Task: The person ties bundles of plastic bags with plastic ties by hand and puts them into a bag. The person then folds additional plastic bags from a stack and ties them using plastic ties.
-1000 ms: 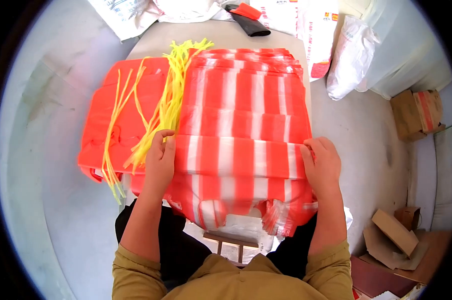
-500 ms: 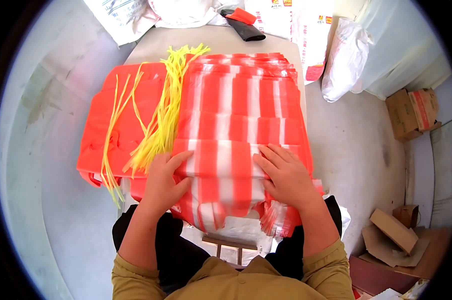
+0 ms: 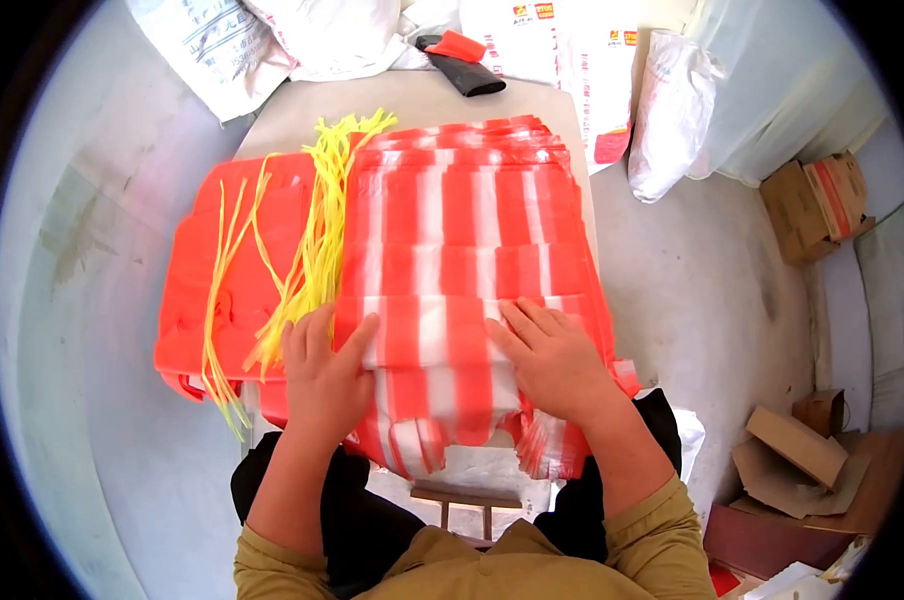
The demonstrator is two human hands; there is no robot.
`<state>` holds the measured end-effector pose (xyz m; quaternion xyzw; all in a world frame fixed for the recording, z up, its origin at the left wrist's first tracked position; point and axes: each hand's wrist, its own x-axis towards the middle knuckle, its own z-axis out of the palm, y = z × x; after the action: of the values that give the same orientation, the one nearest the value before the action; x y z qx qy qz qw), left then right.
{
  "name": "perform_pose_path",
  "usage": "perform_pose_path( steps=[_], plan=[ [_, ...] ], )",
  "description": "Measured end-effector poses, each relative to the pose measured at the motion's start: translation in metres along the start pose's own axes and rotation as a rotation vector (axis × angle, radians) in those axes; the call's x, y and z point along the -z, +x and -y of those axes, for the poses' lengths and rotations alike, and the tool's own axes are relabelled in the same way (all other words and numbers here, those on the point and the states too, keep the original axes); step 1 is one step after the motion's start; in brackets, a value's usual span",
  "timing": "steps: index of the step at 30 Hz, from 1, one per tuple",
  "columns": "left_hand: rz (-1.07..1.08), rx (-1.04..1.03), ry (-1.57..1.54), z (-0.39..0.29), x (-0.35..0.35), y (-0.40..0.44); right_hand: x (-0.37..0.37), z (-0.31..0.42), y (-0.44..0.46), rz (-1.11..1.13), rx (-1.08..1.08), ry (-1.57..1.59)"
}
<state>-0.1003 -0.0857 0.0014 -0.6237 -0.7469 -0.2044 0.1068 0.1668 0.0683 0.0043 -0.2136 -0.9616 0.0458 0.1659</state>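
A stack of red-and-white striped plastic bags (image 3: 452,230) lies on the table, its cut handle ends hanging over the near edge. My left hand (image 3: 327,375) rests at the stack's lower left edge, thumb and fingers apart. On the lower right part of the stack my right hand (image 3: 552,360) lies flat with its fingers spread. Neither hand grips anything. Along the stack's left side runs a bundle of yellow strips (image 3: 322,230), some of them trailing over a pile of plain red bags (image 3: 187,260) at the left.
White printed sacks (image 3: 342,35) stand behind the table (image 3: 292,105), with a black roll (image 3: 467,75) and a red piece at its far edge. A white bag (image 3: 672,120) is at the back right. Cardboard boxes (image 3: 812,210) stand along the right side, and an opened carton (image 3: 797,450) lies lower right.
My right hand has moved left from the stack's right edge onto its top. My left hand has shifted slightly lower, its fingers more spread. The view has shifted a little.
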Motion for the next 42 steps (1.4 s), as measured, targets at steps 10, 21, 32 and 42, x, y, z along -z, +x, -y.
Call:
perform_pose_path(
  steps=[10,21,32,42],
  plan=[
    [0.136,-0.065,0.054,0.003,-0.006,0.009,0.003,-0.009,-0.007,0.012,-0.037,0.000],
    [0.132,-0.041,-0.322,0.024,0.007,0.011,0.029,-0.020,-0.015,-0.007,-0.083,0.049],
    [0.229,0.699,-1.057,0.026,0.007,0.008,0.061,-0.035,-0.023,-0.067,-0.425,0.272],
    [0.121,-0.294,-0.201,-0.044,-0.008,0.027,0.007,0.015,0.012,-0.091,-0.001,0.158]
  ],
)
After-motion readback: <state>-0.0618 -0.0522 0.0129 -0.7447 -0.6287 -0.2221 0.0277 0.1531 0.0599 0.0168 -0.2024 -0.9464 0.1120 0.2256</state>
